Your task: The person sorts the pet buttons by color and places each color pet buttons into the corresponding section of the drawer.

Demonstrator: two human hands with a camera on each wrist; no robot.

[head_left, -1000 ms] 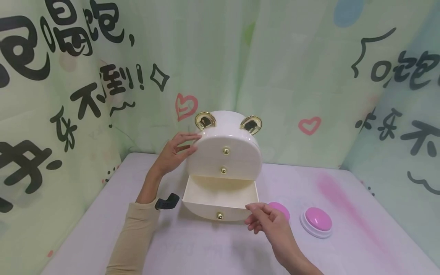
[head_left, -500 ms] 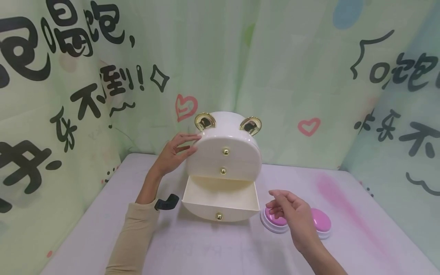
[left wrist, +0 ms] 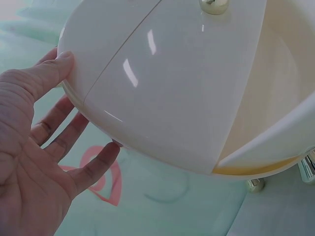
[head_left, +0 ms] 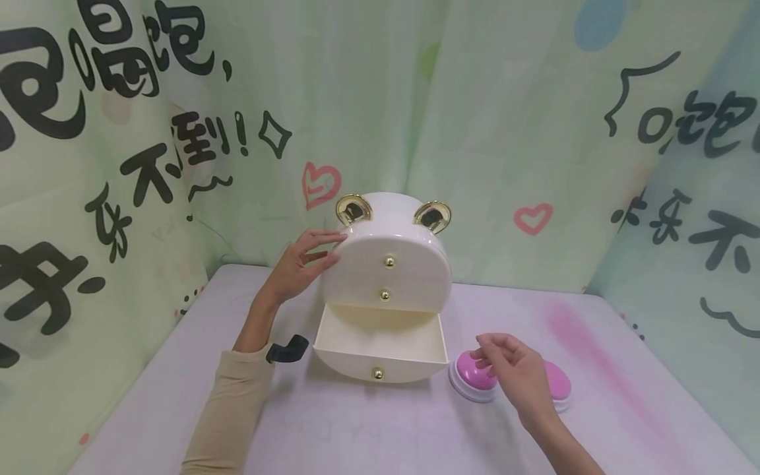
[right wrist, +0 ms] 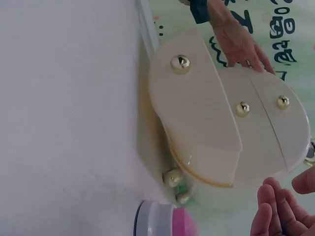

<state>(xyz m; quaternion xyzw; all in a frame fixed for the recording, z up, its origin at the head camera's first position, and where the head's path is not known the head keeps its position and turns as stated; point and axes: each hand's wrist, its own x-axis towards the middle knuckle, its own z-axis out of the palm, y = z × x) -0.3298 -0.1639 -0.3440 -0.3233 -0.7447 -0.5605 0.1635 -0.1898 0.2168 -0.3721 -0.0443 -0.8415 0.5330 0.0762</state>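
A white, rounded drawer box (head_left: 388, 274) with gold-rimmed ears and gold knobs stands on the table. Its bottom drawer (head_left: 380, 333) is pulled out, and the inside looks bare. My left hand (head_left: 301, 264) rests against the upper left side of the box; in the left wrist view its thumb (left wrist: 56, 69) touches the front edge while the spread, fairly straight fingers reach along the side. Right of the drawer, my right hand (head_left: 516, 373) hovers with loosely bent fingers and holds nothing. Behind it are two pink-topped, white-based round buttons, the left one (head_left: 472, 379) partly covered.
The second pink-topped round button (head_left: 559, 382) is mostly hidden by my right hand. A white table (head_left: 356, 432) bears a faint pink streak (head_left: 600, 356). Pale green printed curtains (head_left: 475, 132) enclose the table's back and sides.
My right hand has left the drawer's front right corner and moved right, over the pink-topped buttons, uncovering part of the left one. The left hand and the open drawer have stayed put.
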